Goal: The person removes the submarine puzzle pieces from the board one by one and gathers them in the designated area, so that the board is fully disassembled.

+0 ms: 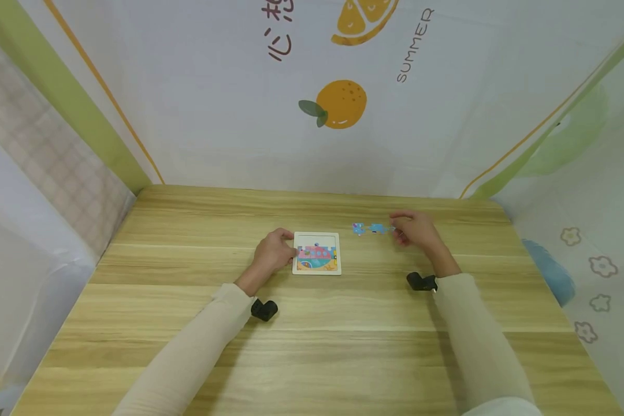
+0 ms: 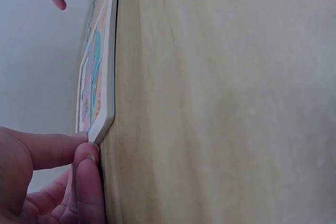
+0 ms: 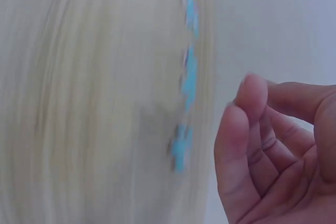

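Note:
A square white-framed jigsaw puzzle (image 1: 316, 254) lies on the table, its lower part filled with pink, teal and orange pieces; the upper part shows bare white board. My left hand (image 1: 275, 252) pinches its left edge. In the left wrist view the thumb (image 2: 58, 149) lies over a corner of the frame, with fingertips against the side. My right hand (image 1: 413, 229) hovers over the right end of a row of blue puzzle pieces (image 1: 378, 229). Three blue pieces (image 3: 189, 80) show in the right wrist view, blurred. The right fingers (image 3: 233, 135) bend loosely toward the thumb, with nothing seen between them.
The wood-grain table (image 1: 343, 346) meets a white printed curtain (image 1: 229, 133) at its back edge, and more curtains hang at both sides. A black wrist camera (image 1: 264, 310) sits below the left hand, another black camera (image 1: 421, 282) below the right.

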`<state>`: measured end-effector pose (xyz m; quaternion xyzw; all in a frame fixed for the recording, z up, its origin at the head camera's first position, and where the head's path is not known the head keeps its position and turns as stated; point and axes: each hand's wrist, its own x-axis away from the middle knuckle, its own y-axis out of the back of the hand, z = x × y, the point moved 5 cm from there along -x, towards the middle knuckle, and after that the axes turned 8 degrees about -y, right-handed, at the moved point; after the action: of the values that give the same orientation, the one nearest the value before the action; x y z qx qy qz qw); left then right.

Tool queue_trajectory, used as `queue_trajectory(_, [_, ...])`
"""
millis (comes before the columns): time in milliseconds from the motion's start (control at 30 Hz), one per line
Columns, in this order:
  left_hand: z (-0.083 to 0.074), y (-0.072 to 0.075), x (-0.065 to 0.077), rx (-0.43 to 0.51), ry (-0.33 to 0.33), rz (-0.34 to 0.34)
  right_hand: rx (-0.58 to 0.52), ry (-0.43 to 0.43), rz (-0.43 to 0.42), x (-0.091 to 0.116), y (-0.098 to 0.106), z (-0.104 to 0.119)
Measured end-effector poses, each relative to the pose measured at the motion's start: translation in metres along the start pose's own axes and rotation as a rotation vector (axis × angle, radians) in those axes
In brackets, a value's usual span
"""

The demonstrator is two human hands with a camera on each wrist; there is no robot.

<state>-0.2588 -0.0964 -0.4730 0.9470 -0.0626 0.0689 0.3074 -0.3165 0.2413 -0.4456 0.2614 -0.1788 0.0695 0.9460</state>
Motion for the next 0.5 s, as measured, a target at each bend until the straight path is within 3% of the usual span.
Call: queue_trajectory(500, [0.001,0.0,-0.001,0.01,-0.014,0.0,0.021,0.124,0.159,0.011,-0.084,0.044])
